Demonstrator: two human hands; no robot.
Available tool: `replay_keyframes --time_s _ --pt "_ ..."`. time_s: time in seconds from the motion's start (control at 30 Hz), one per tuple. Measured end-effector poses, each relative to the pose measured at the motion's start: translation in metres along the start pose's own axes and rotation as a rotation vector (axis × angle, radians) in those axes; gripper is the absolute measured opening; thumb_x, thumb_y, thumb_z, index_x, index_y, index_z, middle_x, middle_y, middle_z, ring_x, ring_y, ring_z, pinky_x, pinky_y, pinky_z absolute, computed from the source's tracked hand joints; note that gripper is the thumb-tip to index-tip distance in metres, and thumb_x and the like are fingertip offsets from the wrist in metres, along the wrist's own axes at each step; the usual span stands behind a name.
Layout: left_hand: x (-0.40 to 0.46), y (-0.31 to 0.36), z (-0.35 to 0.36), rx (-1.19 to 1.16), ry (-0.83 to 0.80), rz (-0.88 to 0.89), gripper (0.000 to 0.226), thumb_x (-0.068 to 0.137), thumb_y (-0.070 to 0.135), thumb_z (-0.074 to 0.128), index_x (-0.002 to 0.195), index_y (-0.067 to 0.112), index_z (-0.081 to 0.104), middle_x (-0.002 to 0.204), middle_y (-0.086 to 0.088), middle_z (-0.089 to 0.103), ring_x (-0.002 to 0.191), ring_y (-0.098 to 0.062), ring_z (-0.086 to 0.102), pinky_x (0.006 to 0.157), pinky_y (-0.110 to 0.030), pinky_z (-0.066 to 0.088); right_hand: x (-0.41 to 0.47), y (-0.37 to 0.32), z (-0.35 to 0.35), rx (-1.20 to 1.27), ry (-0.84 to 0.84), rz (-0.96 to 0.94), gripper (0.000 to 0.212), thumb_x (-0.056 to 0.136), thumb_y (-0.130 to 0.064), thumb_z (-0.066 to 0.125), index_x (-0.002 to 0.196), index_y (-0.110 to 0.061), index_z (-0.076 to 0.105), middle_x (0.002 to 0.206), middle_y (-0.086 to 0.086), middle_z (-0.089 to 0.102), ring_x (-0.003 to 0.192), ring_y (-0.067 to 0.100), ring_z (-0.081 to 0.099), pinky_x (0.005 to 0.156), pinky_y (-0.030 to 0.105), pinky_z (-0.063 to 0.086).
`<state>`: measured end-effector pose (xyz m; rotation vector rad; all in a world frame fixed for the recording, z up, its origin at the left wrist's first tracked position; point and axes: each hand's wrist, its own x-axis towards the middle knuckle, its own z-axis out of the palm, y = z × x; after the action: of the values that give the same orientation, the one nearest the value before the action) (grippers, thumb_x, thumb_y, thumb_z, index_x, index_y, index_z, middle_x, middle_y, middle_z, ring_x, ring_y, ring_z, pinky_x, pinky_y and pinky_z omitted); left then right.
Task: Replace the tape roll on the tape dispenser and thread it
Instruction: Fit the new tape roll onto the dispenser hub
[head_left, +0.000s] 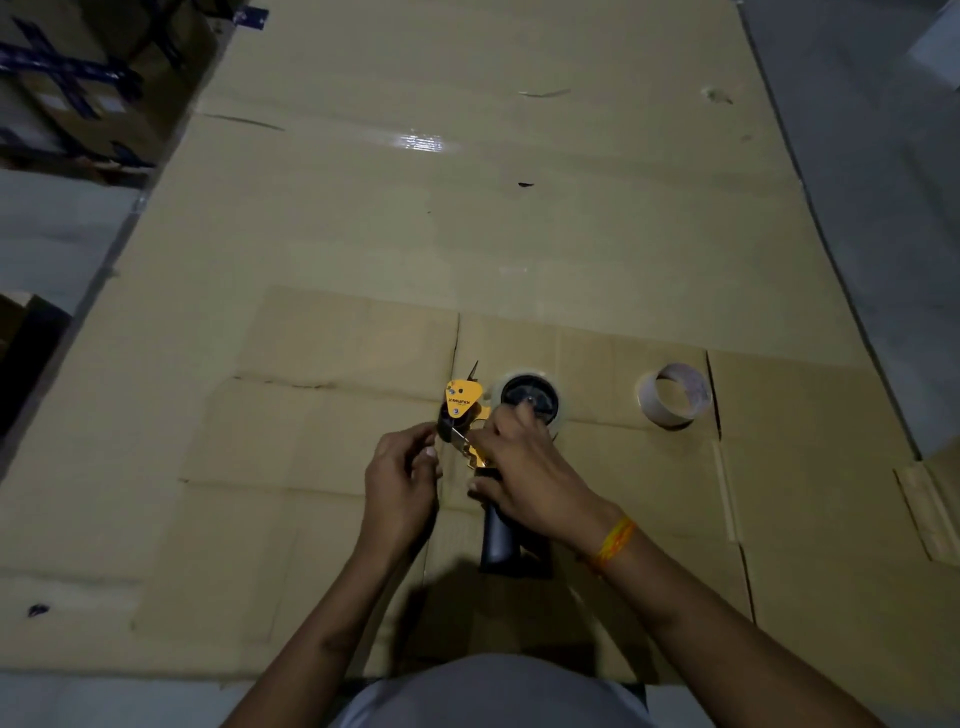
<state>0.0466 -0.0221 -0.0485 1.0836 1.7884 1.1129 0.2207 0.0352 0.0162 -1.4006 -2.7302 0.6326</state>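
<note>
A yellow and black tape dispenser (465, 402) lies on flattened cardboard in front of me, its black handle (501, 540) pointing toward me. A clear tape roll (558, 387) sits on its black hub. My right hand (519, 467) rests over the dispenser's frame and the top of the handle, fingers reaching to the roll. My left hand (402, 478) is at the dispenser's front end, fingertips pinched close by the roller; I cannot tell whether tape is between them. An empty cardboard core (675, 397) stands on the cardboard to the right.
Flattened cardboard sheets (363, 234) cover the floor. Stacked boxes with dark blue tape (78, 78) stand at the far left. Grey floor (883, 208) runs along the right. A folded cardboard strip (924, 509) lies at the right edge.
</note>
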Motion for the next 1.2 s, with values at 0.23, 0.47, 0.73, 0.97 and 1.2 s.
replay_keyframes --time_s 0.23,0.47,0.73,0.97,1.2 --pt "0.003 -0.009 -0.005 0.122 -0.068 0.117 0.041 0.106 0.008 0.056 0.145 0.015 0.065 0.124 -0.001 0.065 0.105 0.008 0.063 0.089 -0.009 0.053 0.000 0.004 0.017 0.157 0.038 -0.049 0.046 0.096 -0.001 0.074 0.136 -0.021 0.066 0.120 0.005 0.039 0.106 0.018 0.029 0.086 0.034 0.033" --pt "-0.001 -0.006 -0.003 0.040 -0.037 0.017 0.038 0.104 0.007 0.056 0.140 0.019 0.066 0.128 0.005 0.064 0.117 -0.003 0.063 0.105 -0.036 0.056 -0.001 0.021 -0.012 0.305 0.224 0.130 0.067 0.090 -0.048 0.086 0.148 -0.025 0.062 0.139 0.000 0.053 0.130 0.019 0.042 0.110 0.043 0.048" --pt "-0.012 0.016 0.003 -0.109 -0.012 -0.051 0.018 0.106 0.028 0.060 0.106 0.027 0.078 0.105 0.008 0.076 0.098 -0.010 0.072 0.086 -0.045 0.062 0.025 0.053 -0.028 0.251 0.032 0.418 0.117 0.075 -0.059 0.093 0.166 -0.012 0.037 0.160 0.010 0.050 0.147 0.031 0.049 0.116 0.041 0.049" --pt "-0.006 0.026 0.001 -0.096 -0.070 -0.068 0.022 0.100 0.030 0.071 0.085 0.023 0.085 0.082 0.000 0.077 0.082 -0.021 0.072 0.077 -0.050 0.060 0.043 0.078 -0.047 0.272 -0.247 0.172 0.123 0.067 -0.030 0.100 0.169 -0.019 0.033 0.165 0.008 0.046 0.150 0.028 0.046 0.116 0.027 0.041" --pt "0.002 0.049 0.005 0.319 -0.023 0.095 0.029 0.085 0.051 0.074 0.089 0.025 0.086 0.083 0.006 0.069 0.080 -0.012 0.067 0.068 -0.037 0.057 0.044 0.082 -0.045 0.299 -0.240 0.162 0.128 0.072 -0.028 0.102 0.173 -0.018 0.024 0.171 0.006 0.040 0.155 0.027 0.044 0.124 0.035 0.044"
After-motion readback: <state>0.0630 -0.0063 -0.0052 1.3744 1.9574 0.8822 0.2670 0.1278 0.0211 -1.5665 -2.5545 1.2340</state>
